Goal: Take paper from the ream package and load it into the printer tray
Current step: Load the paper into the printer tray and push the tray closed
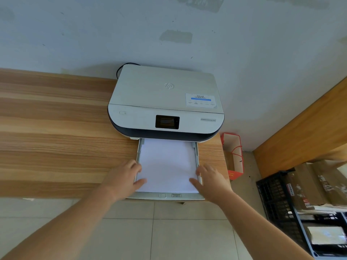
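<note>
A white printer point(165, 98) with a dark screen stands on the wooden desk point(56, 128) against the wall. Its paper tray point(169, 196) is pulled out over the desk's front edge. A stack of white paper point(167, 164) lies flat in the tray. My left hand point(125, 177) rests at the tray's left side, thumb on the paper's near left corner. My right hand point(210, 179) rests at the right side, thumb on the near right corner. Both hands have fingers spread along the stack's edges. The ream package is not in view.
A red and white paper bag point(233, 156) stands on the floor right of the desk. A black crate point(277, 203) with boxes and a shelf of items sit at the lower right. Tiled floor lies below the desk edge.
</note>
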Demonstrator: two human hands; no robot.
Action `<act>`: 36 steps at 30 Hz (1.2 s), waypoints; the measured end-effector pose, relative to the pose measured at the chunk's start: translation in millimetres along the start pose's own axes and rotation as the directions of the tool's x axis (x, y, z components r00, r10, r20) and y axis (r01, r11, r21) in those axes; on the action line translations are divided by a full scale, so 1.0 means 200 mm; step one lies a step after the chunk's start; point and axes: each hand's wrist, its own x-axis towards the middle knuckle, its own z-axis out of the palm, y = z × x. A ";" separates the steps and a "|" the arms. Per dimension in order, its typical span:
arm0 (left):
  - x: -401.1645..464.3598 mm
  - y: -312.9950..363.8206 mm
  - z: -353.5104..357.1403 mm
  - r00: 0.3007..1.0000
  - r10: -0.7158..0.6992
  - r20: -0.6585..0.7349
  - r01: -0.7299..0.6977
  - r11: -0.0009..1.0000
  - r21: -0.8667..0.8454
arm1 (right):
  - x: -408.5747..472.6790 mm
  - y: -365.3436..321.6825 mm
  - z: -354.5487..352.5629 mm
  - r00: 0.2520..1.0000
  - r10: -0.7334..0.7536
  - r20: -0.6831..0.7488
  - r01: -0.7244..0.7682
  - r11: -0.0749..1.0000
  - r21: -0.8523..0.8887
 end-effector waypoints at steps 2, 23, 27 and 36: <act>-0.08 0.00 0.04 0.989 0.147 0.017 -0.148 0.989 0.021 | -0.09 -0.01 0.03 0.987 -0.152 0.056 0.156 0.985 -0.072; -0.11 0.09 0.14 0.966 0.231 -0.116 -0.202 0.955 0.219 | -0.07 -0.07 0.11 0.969 -0.246 0.017 0.243 0.944 -0.224; -0.09 0.10 0.10 0.959 0.253 -0.125 -0.218 0.946 0.240 | -0.05 -0.07 0.07 0.974 -0.228 -0.004 0.224 0.960 -0.171; -0.05 0.11 0.11 0.989 0.135 -0.064 -0.109 0.947 0.303 | -0.03 -0.07 0.06 0.973 -0.228 -0.027 0.217 0.950 -0.225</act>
